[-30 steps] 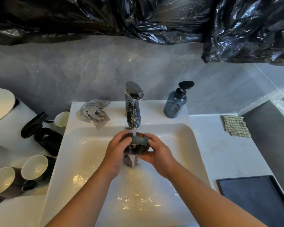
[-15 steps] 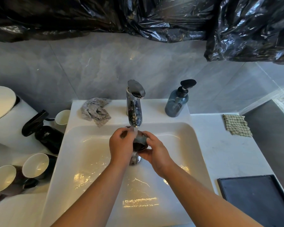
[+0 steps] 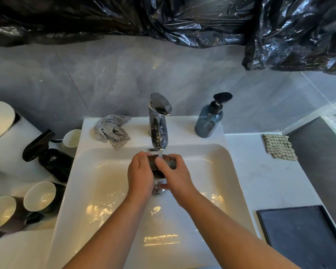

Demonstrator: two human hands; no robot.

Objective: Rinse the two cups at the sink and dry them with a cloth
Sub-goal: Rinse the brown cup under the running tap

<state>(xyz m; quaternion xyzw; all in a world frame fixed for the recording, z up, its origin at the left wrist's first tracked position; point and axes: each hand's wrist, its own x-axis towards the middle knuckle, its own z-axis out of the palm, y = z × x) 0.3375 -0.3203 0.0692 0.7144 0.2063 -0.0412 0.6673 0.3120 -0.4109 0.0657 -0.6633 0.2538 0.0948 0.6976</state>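
Rinsing a cup under the tap, both hands on it

You've got the dark cup (image 3: pixel 171 163) right under the tap (image 3: pixel 159 123), over the middle of the sink (image 3: pixel 105 181), with the water (image 3: pixel 160 153) landing on it. Your left hand (image 3: pixel 140 175) wraps the left side, fingers curled over the top. Your right hand (image 3: pixel 176 176) grips the right side, thumb laid across the front. Your hands cover most of it, so I can't tell which way the mouth faces. The chrome drain (image 3: pixel 159 189) peeks out just below your hands.

On the sink's back ledge there's a crumpled grey cloth (image 3: pixel 113 131) left of the tap and a blue soap bottle (image 3: pixel 208 123) right of it. The left counter has two dark mugs (image 3: pixel 39 195) with pale insides, side by side, plus a black spray bottle (image 3: pixel 47 150) and a white cup (image 3: pixel 72 135) just behind it. On the right counter, a checked cloth (image 3: pixel 279 145) lies flat near the wall and a dark tray (image 3: pixel 303 235) sits at the front edge, well apart from it. Black plastic (image 3: pixel 163 16) hangs along the top of the wall.
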